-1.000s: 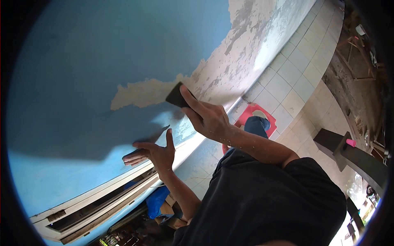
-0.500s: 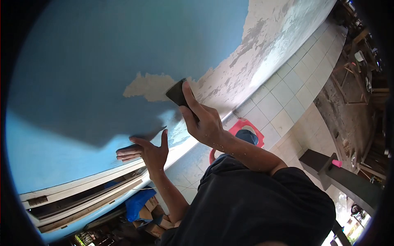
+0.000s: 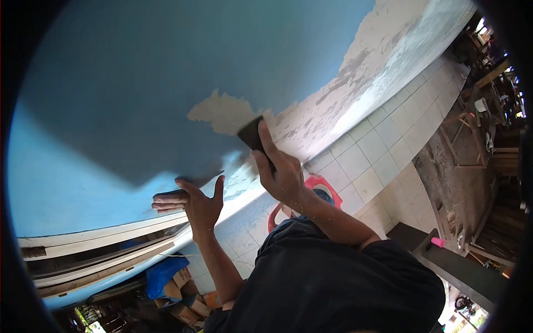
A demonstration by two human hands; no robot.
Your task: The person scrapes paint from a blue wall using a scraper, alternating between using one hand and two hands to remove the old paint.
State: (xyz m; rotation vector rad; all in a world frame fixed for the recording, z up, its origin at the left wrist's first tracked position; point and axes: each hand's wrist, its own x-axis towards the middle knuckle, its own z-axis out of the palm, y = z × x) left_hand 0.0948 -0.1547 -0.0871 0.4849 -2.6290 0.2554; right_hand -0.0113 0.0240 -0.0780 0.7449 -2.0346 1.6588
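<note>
My right hand (image 3: 283, 180) grips a dark flat scraper (image 3: 252, 133), the index finger stretched along it and the thumb on the other side. The scraper's wide end lies against the blue painted wall (image 3: 166, 66), at the lower edge of a bare pale patch (image 3: 219, 111) with a jagged outline. Lower left, my left hand (image 3: 202, 208) is open with thumb and fingers spread. Its fingertips reach the blue wall above the white window frame (image 3: 100, 231), and it holds nothing. Fine pale specks dot my right forearm.
A red plastic stool (image 3: 336, 194) stands on the tiled floor (image 3: 361, 158) by my legs. Cardboard boxes (image 3: 183, 316) and a blue plastic bag (image 3: 164, 277) lie at the lower left. A dark post (image 3: 461, 272) with a pink object (image 3: 438, 242) is at the right.
The view has shifted slightly. My right hand with the scraper has slid a little down the wall, away from the pale patch. My left hand stays spread at about the same place.
</note>
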